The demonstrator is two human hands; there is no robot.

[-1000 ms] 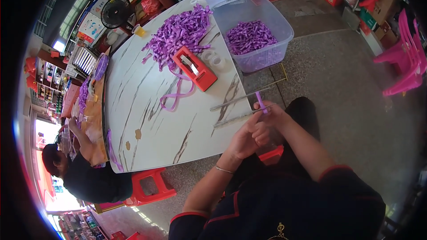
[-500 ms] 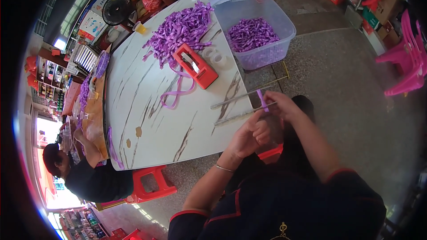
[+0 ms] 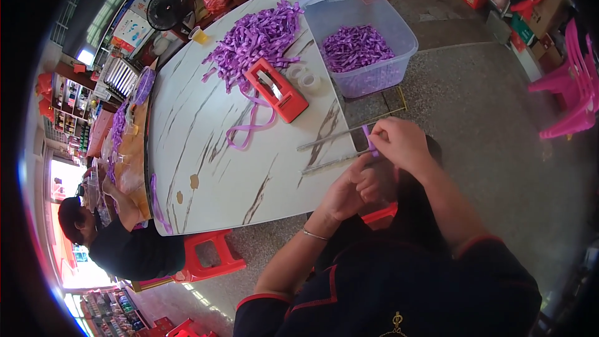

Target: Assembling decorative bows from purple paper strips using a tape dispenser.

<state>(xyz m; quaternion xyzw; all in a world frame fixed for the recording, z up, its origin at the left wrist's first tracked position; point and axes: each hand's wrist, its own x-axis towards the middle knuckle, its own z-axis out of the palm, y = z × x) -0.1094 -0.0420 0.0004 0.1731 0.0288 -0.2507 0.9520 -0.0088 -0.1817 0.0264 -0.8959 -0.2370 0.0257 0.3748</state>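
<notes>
Head view: smooth purple ribbon strip (image 3: 366,131) crossing slender grey rods (image 3: 331,140).
Just off the marble-veined table (image 3: 249,171), bent fingers of the right hand (image 3: 402,145) pinch the strip; the left hand (image 3: 352,190) curls closed, its contents hidden.

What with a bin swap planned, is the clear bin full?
Partly full: purple strips lie in the clear bin, well below its rim.

White tabletop (image 3: 281,193), brown-veined. Purple ribbon pieces (image 3: 259,40) heaped toward the far end; red tape dispenser (image 3: 289,107) set at their near side, clear tape rolls (image 3: 310,87) placed to its right. Looped ribbon (image 3: 259,128) laid in front. Yellowish cup (image 3: 198,37) stood by the far left edge; purple strip (image 3: 156,203) laid along the left. Two slim rods (image 3: 327,139) seen across the right edge.
</notes>
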